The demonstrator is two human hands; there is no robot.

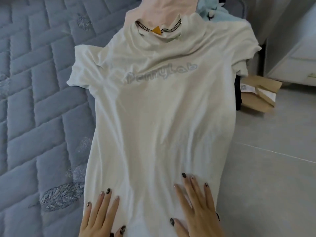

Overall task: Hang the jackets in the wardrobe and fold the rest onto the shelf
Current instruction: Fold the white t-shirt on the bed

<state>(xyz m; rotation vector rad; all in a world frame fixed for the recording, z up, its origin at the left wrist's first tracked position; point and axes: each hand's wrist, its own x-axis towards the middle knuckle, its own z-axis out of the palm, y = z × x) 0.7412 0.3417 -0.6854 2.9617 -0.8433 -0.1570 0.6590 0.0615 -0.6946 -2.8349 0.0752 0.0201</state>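
Scene: my white T-shirt [160, 103] lies spread front-up along the edge of the quilted grey-blue bed [37, 86], tiled floor [273, 168] to my right

Left hand: my left hand [100, 214] rests flat on the shirt's hem, near its left edge, fingers straight and spread, gripping nothing

Right hand: my right hand [196, 204] presses flat on the hem toward the right edge, fingers straight, nothing pinched

Axis: the shirt's long axis runs straight away from me, hem under my palms, collar [159, 29] at the far end with an orange label showing inside it

Reach: both hands sit at the near end, about equally close to the hem; sleeves and collar lie well beyond them, left sleeve [83, 65] on the bed, right sleeve [244, 60] over the bed's edge

Judgement: the fabric looks nearly smoothed, so the fold probably starts from the sides, each hand taking its own edge and working up the length

Beyond the collar: a pink garment [160, 9] lies partly under the neckline, a pale blue one [212, 9] just beside it

Container: a brown cardboard box [258, 96] lies on the floor by the bed's far corner, flaps open; what it holds I cannot tell

Wardrobe and shelf: not clearly in view
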